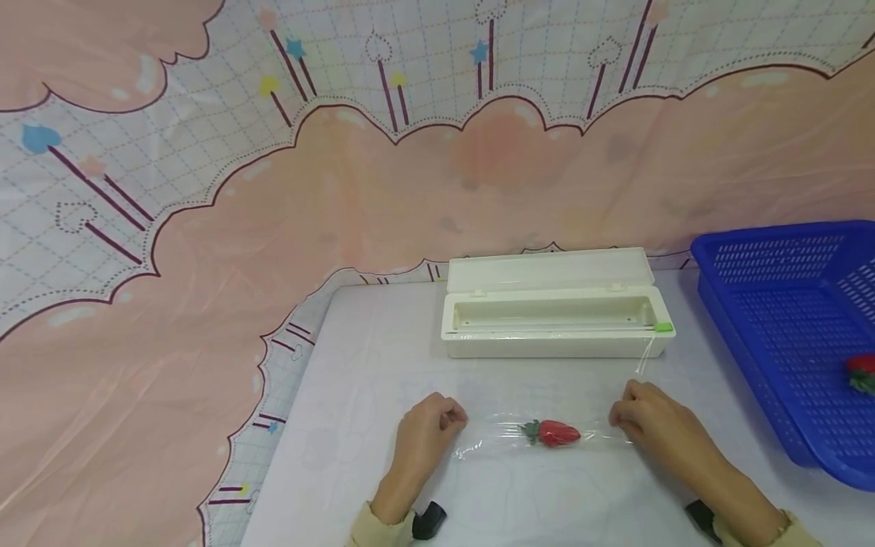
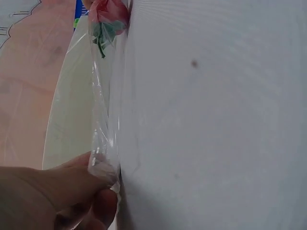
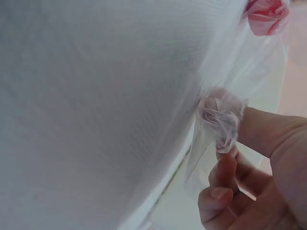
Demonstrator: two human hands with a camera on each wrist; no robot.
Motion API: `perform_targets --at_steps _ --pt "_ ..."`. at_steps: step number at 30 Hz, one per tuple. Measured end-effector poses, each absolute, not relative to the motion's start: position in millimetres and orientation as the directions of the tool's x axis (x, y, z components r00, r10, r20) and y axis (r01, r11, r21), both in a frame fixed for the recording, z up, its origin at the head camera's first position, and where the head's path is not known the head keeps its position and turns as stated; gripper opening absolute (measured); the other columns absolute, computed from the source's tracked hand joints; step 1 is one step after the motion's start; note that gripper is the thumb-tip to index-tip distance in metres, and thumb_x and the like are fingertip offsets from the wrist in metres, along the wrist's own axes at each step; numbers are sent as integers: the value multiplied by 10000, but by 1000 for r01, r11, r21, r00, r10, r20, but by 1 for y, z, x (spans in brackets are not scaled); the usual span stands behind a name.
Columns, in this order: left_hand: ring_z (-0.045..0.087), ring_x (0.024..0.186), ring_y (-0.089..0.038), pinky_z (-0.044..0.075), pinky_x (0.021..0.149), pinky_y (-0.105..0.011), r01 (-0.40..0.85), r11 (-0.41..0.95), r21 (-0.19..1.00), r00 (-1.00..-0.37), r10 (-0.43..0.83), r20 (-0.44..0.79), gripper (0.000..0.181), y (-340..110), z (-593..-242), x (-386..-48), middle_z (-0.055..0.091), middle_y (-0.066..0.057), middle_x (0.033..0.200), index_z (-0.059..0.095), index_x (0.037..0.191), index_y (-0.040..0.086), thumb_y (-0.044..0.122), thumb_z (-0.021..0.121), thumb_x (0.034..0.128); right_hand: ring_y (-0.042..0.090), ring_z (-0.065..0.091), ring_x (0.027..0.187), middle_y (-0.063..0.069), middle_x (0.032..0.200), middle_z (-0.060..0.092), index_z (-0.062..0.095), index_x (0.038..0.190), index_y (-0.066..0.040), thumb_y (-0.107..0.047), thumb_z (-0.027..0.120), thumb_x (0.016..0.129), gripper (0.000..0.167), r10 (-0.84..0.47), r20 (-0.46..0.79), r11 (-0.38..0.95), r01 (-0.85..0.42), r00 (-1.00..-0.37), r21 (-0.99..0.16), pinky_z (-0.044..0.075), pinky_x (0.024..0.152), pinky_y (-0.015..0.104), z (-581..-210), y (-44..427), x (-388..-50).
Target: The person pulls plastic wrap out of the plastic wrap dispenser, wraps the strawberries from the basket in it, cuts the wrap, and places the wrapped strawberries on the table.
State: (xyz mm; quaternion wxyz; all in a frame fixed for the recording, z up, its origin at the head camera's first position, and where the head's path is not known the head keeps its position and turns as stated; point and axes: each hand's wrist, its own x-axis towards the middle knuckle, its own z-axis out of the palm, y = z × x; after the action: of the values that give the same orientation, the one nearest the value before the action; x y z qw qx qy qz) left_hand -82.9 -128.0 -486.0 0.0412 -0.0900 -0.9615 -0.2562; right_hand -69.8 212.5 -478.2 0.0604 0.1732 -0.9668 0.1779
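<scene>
A red strawberry (image 1: 557,433) with green leaves lies wrapped in clear plastic wrap (image 1: 488,439) on the white tabletop, midway between the hands. At the wrap's left end, my left hand (image 1: 425,434) pinches the film between thumb and fingers. My right hand (image 1: 659,422) pinches the opposite end, where the film is bunched at the fingertips in the right wrist view. Stretched film (image 2: 101,110) runs from the left fingertips toward the strawberry (image 2: 109,17) in the left wrist view. Part of the strawberry (image 3: 268,17) shows at the top of the right wrist view.
Behind the hands stands a white wrap dispenser box (image 1: 554,346) with its lid raised and a green slider (image 1: 663,327) at its right end. A blue plastic basket (image 1: 759,357) on the right holds another strawberry (image 1: 863,372). A patterned cloth (image 1: 424,190) hangs behind the table.
</scene>
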Motion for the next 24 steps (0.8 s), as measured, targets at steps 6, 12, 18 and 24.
perform_targets --at_steps 6,12,18,24 --pt "403 604 -11 363 537 -167 210 859 467 -976 208 57 92 -129 -485 -84 491 104 700 803 863 188 105 782 828 72 493 767 -129 770 480 740 756 -197 17 819 733 228 -336 157 864 -370 -929 -340 460 604 248 -478 214 -70" --pt "413 604 -22 369 534 -175 217 856 469 -971 238 14 85 -128 -481 -82 493 98 695 805 910 159 117 773 844 57 503 774 -133 809 499 758 794 -168 7 819 733 196 -359 184 846 -402 -915 -350 489 634 255 -480 219 -67" --pt "443 623 -9 381 552 -173 235 865 444 -970 239 46 59 -125 -480 -79 527 100 715 797 886 149 122 783 836 34 498 762 -142 817 498 755 786 -168 -21 843 716 185 -372 247 835 -439 -895 -333 486 624 247 -481 221 -64" --pt "517 659 6 436 587 -162 336 814 473 -942 282 183 78 -116 -472 -73 582 87 759 781 877 150 95 792 823 40 503 762 -132 814 504 740 772 -165 -45 842 732 162 -372 244 846 -436 -895 -308 498 614 254 -475 218 -61"
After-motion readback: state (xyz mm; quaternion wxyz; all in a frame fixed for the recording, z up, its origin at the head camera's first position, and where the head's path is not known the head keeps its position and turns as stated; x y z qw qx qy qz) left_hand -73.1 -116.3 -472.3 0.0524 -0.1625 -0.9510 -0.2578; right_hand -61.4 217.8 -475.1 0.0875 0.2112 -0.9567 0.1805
